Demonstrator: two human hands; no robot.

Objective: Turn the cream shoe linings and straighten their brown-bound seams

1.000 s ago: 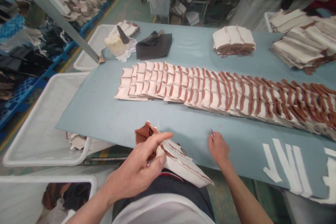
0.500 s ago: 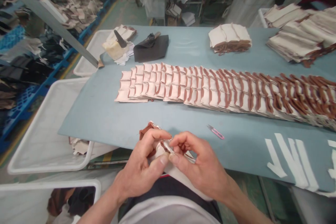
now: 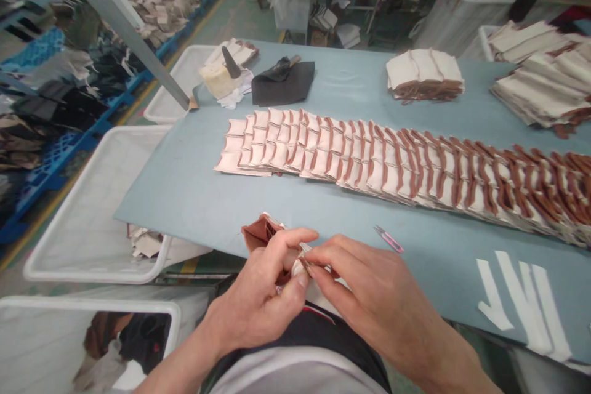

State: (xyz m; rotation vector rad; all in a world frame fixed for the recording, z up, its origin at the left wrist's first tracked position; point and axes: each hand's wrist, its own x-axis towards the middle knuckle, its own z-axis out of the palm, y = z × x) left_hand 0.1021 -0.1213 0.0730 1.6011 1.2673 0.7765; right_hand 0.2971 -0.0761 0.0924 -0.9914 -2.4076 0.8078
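Close to my body, at the table's near edge, both hands are on a brown and cream sewn fabric piece (image 3: 258,231). My left hand (image 3: 263,292) grips it between thumb and fingers, and its brown inner side shows past the knuckles. My right hand (image 3: 364,289) pinches the cream edge beside the left thumb, fingertips touching. Exactly what lies between those fingertips is too small to tell. Pink-handled thread snips (image 3: 390,239) lie on the table, away from the right hand. Beyond the hands runs a long overlapping row of cream pieces with brown edges (image 3: 351,154).
On the blue-grey table (image 3: 170,191) are white strips (image 3: 538,301), a cream stack (image 3: 425,74), a larger pile (image 3: 545,89) and black cloth (image 3: 284,83). White bins (image 3: 92,197) stand to the left. A metal post (image 3: 133,37) slants down at the far left corner.
My right hand has turned, its fingers now stretched further over the edge of the piece. More brown inner side shows at the left. The view has shifted, so the table appears further right.
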